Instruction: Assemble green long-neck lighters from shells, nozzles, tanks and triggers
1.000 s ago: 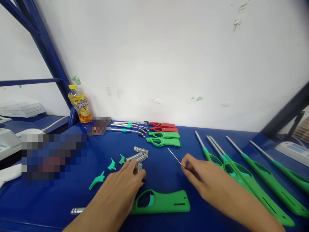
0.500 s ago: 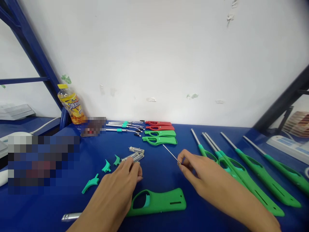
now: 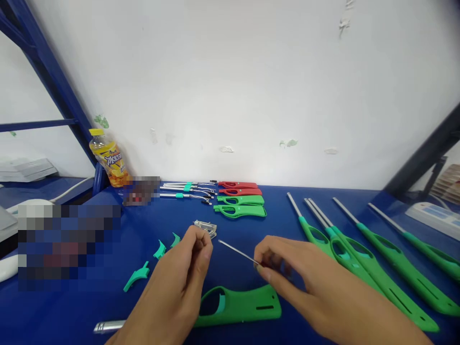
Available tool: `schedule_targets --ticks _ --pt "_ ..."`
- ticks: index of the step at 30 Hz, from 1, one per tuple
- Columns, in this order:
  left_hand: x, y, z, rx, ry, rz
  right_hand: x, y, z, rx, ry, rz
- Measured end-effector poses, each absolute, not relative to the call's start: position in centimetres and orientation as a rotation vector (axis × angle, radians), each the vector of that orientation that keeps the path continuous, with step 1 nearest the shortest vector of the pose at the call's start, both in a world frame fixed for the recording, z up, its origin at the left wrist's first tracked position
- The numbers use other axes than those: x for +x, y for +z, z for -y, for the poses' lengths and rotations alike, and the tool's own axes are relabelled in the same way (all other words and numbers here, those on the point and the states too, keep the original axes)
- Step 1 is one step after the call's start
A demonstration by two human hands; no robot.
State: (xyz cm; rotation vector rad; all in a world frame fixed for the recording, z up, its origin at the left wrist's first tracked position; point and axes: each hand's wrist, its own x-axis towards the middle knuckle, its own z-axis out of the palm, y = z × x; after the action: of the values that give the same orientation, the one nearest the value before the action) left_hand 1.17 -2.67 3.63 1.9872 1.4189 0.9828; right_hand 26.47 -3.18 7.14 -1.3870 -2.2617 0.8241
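In the head view my right hand [image 3: 305, 282] is closed on a screwdriver [image 3: 237, 251]. Its thin metal shaft points left and away from me, and its handle is mostly hidden in my palm. My left hand [image 3: 176, 282] is curled with thumb and forefinger together; whatever may be between them is too small to make out. Below both hands lies a green long-necked lighter [image 3: 247, 306], its metal tube partly covered by my left forearm. Just beyond my left fingers are clear fuel tanks [image 3: 206, 226], and to their left several teal triggers [image 3: 138, 274].
Several assembled green lighters [image 3: 373, 273] lie at the right. Along the wall are red casings [image 3: 247, 185], green casings [image 3: 251, 211] and metal tubes with wires [image 3: 172, 195]. A drink bottle [image 3: 113, 160] stands at the back left. A power strip [image 3: 436, 215] is at the far right.
My right hand has turned and lowered the screwdriver, bringing its tip left and nearer my left hand. My left hand has lifted away from the fuel tanks, its fingers now turned up.
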Motion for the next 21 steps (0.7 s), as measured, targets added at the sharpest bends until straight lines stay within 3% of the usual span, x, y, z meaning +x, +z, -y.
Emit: schedule_targets --ticks 6,21 --pt "1.0 5.0 2.6 1.477 1.305 -1.104 25.6 7.2 3.5 -1.306 0.845 2.296" --pt "1.7 5.5 2.8 1.221 1.281 -0.843 24.2 6.8 3.1 -1.292 0.860 2.365"
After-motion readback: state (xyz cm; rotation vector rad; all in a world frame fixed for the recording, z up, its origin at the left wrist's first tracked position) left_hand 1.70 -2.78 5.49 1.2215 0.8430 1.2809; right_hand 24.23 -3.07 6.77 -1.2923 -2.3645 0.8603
